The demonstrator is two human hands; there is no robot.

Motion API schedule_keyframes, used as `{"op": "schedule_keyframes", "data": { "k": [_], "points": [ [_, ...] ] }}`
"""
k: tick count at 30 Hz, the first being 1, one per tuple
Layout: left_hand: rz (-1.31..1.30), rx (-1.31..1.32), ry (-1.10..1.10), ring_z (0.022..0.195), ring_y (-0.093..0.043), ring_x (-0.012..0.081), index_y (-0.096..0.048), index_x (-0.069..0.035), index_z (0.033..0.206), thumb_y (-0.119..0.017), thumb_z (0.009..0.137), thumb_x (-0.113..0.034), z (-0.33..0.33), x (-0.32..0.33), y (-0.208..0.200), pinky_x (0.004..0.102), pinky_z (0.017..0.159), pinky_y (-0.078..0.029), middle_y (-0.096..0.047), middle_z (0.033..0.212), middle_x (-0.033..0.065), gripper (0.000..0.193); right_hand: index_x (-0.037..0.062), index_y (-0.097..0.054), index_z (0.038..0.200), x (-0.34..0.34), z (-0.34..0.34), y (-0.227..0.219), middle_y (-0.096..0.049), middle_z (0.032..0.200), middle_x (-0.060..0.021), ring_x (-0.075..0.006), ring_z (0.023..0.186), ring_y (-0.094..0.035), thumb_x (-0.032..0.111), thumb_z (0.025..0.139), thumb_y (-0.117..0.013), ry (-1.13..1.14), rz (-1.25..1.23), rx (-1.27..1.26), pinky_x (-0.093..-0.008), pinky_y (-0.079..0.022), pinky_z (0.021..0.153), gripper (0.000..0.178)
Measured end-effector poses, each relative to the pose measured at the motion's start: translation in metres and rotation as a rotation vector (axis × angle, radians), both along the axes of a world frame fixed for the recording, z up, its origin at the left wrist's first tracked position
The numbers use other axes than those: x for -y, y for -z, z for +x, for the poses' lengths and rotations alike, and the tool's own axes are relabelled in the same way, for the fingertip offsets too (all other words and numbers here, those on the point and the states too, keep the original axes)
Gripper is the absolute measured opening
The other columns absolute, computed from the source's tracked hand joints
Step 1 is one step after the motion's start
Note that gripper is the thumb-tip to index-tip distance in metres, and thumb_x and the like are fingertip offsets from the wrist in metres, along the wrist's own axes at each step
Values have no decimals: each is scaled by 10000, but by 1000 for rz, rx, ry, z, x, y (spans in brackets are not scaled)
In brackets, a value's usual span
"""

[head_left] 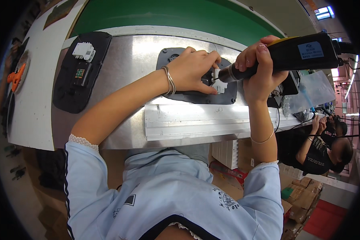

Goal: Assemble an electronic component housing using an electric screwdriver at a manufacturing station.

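Big picture first: one green conveyor belt [176, 14] curves across twelve o'clock, and just below it one shiny metal workbench [124, 68] fills the middle, with a ridged aluminium rail [180, 122] along its near edge. One white side table [32, 92] sits out at nine o'clock.

Now the count on the bench: two dark moulded pads. The left pad [74, 90] at ten o'clock carries one white plastic block [84, 51] and one small dark module [81, 74] with coloured buttons. The centre pad [196, 97] sits dead centre, right under the hands.

One electric screwdriver [284, 56], black with a yellow top, comes in from two o'clock, its tip pointing toward nine o'clock at one small white plastic part [219, 85] on the centre pad. The right hand [260, 66] is wrapped full around the driver's barrel, a firm closed fist. The left hand [196, 70] is curled down on the white part, fingertips pinching and steadying it against the pad; one bangle at that wrist, one thin bracelet on the right forearm.

One clear plastic bag [314, 90] lies at three o'clock beside the driver. Cardboard boxes [304, 196] pile up at four o'clock on the floor, and a seated co-worker [328, 150] in black is over there too. One orange clip-like tool [16, 78] rests at nine o'clock.
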State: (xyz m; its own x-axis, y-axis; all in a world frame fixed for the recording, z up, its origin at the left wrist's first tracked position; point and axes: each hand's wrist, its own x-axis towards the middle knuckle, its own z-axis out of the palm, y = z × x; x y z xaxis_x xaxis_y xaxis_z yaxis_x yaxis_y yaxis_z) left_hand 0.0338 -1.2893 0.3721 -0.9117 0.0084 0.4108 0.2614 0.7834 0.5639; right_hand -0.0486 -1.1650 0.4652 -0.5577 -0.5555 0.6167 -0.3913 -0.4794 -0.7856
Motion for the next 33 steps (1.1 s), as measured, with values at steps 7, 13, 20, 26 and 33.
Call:
{"op": "schedule_keyframes", "data": {
  "k": [7,13,20,26,33],
  "points": [
    [0,-17,-1,1078,-565,209,-444,-97,1151,-778,671,-458,-1,0,1,386,953,-338,-641,1062,46,687,-6,-481,987,-1,-1,-2,-437,562,-55,-146,439,-448,69,868,-517,-8,-7,-5,-292,-422,450,146],
    [-13,-7,-12,1080,-568,207,-443,-99,1140,-779,669,-457,-1,0,1,374,936,-345,-640,1061,50,680,-2,-488,984,1,0,-2,-439,561,-56,-146,436,-447,74,861,-525,-9,-11,7,-291,-421,448,149],
    [-2,-18,-7,1078,-572,198,-452,-98,1129,-779,668,-459,-1,0,2,368,924,-352,-633,1061,52,671,3,-508,952,3,2,1,-434,560,-53,-141,440,-443,65,868,-525,-10,3,18,-289,-413,441,106],
    [-9,-26,-2,1066,-575,198,-467,-95,1135,-779,665,-463,-2,1,2,375,929,-352,-626,1055,53,674,-3,-508,932,6,5,3,-439,565,-53,-134,449,-442,40,882,-519,13,23,-35,-277,-403,439,67],
    [-144,-116,-25,977,-595,226,-457,-108,1099,-724,675,-568,-2,4,7,389,870,-364,-646,953,44,680,-10,-507,975,9,10,-3,-467,594,-42,-116,477,-450,64,883,-555,77,75,-11,-266,-397,445,127]
  ]
}}
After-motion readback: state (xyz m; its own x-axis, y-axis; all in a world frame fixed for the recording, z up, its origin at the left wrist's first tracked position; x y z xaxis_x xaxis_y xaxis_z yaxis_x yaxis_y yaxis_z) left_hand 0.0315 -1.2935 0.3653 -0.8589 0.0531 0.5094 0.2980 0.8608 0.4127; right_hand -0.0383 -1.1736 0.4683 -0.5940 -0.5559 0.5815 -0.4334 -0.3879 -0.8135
